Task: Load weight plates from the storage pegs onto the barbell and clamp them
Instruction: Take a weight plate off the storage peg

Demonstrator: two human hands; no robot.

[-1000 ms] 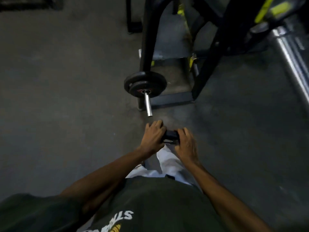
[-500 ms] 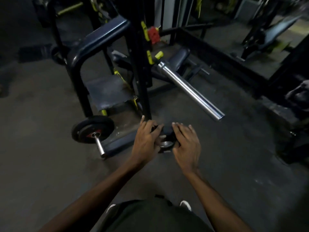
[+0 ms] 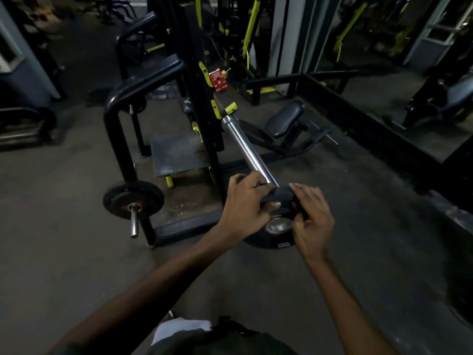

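So far only one small black round weight plate point(image 3: 271, 237) hangs at the tip of the chrome steel barbell sleeve point(image 3: 249, 152), gripped by both hands point(image 3: 245, 203) point(image 3: 311, 221); threading and clamping remain, seemingly.

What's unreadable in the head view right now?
- Weight plate: mostly covered by the left hand and right hand; its marking is too small.
- Barbell sleeve: tip hidden behind the plate, so seating is unclear.
- Clamp: none identifiable.
- Background machines: dark, blurred.
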